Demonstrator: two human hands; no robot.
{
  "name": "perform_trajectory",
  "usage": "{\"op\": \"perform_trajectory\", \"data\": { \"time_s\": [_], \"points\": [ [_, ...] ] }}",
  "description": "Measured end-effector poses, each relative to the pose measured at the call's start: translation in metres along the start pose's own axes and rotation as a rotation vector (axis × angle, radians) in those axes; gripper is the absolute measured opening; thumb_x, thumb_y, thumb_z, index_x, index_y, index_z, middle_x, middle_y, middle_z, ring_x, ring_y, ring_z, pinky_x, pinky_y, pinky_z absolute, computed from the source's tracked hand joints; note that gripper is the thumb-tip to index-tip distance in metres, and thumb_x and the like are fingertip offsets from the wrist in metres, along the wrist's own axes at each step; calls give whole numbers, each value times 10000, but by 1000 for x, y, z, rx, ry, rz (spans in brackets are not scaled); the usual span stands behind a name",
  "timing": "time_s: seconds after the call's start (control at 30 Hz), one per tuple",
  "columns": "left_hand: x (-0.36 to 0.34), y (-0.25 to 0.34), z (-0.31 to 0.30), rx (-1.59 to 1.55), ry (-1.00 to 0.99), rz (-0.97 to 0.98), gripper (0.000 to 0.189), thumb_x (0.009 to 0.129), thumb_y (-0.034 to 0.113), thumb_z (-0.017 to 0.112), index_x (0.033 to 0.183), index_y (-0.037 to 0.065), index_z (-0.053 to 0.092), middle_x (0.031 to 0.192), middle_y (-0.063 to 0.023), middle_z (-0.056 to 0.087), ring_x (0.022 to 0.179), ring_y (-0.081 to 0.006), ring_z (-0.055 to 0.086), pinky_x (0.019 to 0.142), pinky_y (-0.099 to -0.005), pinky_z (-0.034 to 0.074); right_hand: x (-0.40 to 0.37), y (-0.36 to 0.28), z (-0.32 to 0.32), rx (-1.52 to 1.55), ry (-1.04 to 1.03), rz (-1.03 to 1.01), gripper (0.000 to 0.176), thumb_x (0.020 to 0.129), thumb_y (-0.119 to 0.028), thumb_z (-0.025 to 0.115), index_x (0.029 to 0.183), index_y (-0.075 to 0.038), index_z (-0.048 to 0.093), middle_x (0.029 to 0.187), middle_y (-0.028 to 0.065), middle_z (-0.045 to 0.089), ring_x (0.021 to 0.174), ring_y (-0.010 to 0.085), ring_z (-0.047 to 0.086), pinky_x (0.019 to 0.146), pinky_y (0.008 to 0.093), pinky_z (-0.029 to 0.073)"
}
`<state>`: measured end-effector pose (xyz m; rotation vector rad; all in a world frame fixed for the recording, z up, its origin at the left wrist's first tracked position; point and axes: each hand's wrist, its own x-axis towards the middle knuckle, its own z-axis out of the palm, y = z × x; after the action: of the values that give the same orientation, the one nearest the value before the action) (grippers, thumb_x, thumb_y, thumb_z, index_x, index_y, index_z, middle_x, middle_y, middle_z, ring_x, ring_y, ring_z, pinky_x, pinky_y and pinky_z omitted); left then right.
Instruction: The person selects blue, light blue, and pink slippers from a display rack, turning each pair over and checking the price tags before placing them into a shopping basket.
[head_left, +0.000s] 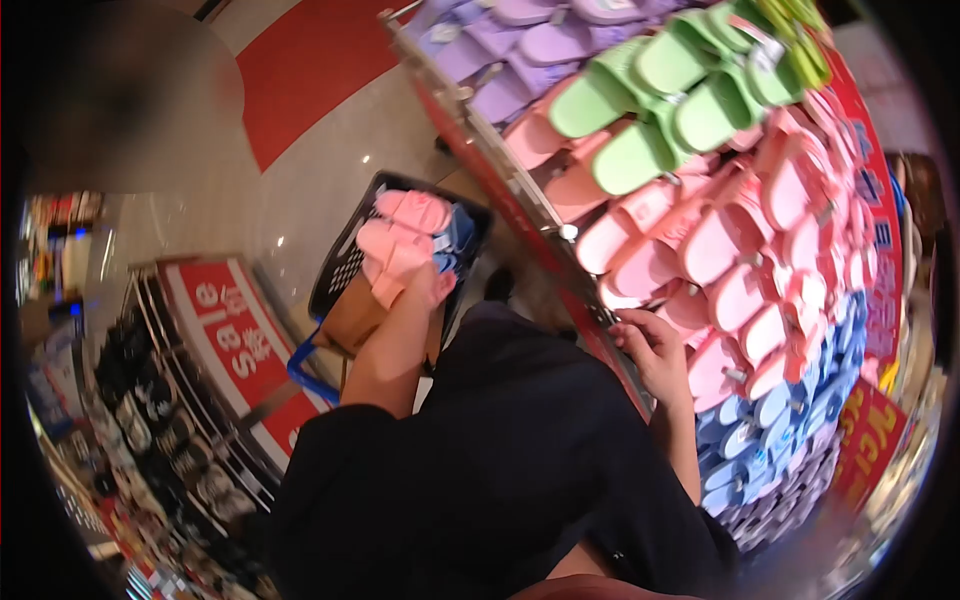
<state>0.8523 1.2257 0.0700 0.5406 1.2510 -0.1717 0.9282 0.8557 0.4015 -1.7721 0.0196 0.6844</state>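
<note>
My left hand (pixel 436 287) reaches down into a dark shopping basket (pixel 335 262), beside pink slippers (pixel 398 247) and a blue pair (pixel 456 232). Its fingertips are hidden among them, and I cannot tell whether they grip anything. My right hand (pixel 648 345) is at the metal edge of a display rack (pixel 545 215), next to the lowest pink slippers on it (pixel 640 268). Its fingers are loosely bent, with a gap between thumb and forefinger. Brown cardboard (pixel 352 320) also lies in the basket, below the pink slippers.
The rack carries rows of purple (pixel 505 95), green (pixel 632 155) and light blue slippers (pixel 742 437). At the left stands a shelf of dark shoes (pixel 180 455) with a red sale sign (pixel 235 330). A blue handle (pixel 305 372) sticks out from the basket's near side.
</note>
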Motion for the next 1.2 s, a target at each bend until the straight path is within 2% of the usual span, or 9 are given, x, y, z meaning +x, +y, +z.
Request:
{"op": "perform_trajectory", "data": {
  "time_s": [0.13,0.27,0.47,0.6,0.63,0.73,0.93,1.1,1.2],
  "points": [
    [-6,-48,-6,567,-127,-56,242,969,247,495,1109,52,521,924,-127,663,759,-238,654,653,-367,558,-13,-4,-14,-7,-9,-91,238,969,-116,566,1162,-8,654,941,79,710,860,124,652,768,269,522],
    [13,-58,-23,626,-178,-93,158,955,181,545,1080,87,523,840,-98,640,666,-186,624,593,-302,558,-35,-1,-44,-65,81,-205,259,953,-114,577,1176,2,640,968,92,708,883,126,659,790,283,524],
    [-41,-23,22,941,-64,18,220,954,243,519,1086,67,516,826,-91,636,599,-192,596,516,-290,503,-72,5,-119,-110,577,-355,232,932,-91,575,1123,3,669,891,77,691,798,104,636,720,264,517],
    [-65,-14,52,954,-134,149,248,953,261,529,1115,74,518,883,-89,633,689,-203,598,602,-313,502,-65,7,-176,-76,786,-376,251,938,-111,556,1128,8,667,904,78,684,824,112,624,752,259,505],
    [-61,-8,58,946,-170,44,260,957,269,542,1139,84,518,910,-88,632,733,-207,599,639,-321,497,-61,-3,-186,-158,831,-326,283,930,-149,566,1145,10,658,996,128,683,851,170,642,784,289,517],
    [-98,-27,84,869,-250,163,262,967,270,551,1152,86,523,917,-94,637,727,-207,602,636,-318,499,-23,-17,-209,-374,895,-423,333,908,-203,596,1164,4,648,1088,206,657,896,279,660,846,361,519],
    [-152,-58,97,801,-373,171,301,995,244,542,1237,69,511,896,-97,657,678,-180,628,561,-272,511,74,-46,-221,-983,1034,-488,521,882,-346,612,1312,-58,554,1318,295,504,1207,439,501,1006,509,413],
    [-174,-67,73,713,-363,189,324,1001,241,538,1253,42,496,897,-98,654,674,-171,628,554,-261,507,130,-81,-239,-953,1050,-163,539,835,-465,607,1190,-60,624,1121,242,583,1117,402,515,955,490,433],
    [-182,-70,51,648,-338,201,327,1000,228,540,1260,35,491,896,-98,651,673,-164,626,555,-249,501,148,-75,-247,-908,1056,-207,615,822,-452,612,1280,-43,573,1174,248,551,1129,418,502,970,498,424]
  ]
}}
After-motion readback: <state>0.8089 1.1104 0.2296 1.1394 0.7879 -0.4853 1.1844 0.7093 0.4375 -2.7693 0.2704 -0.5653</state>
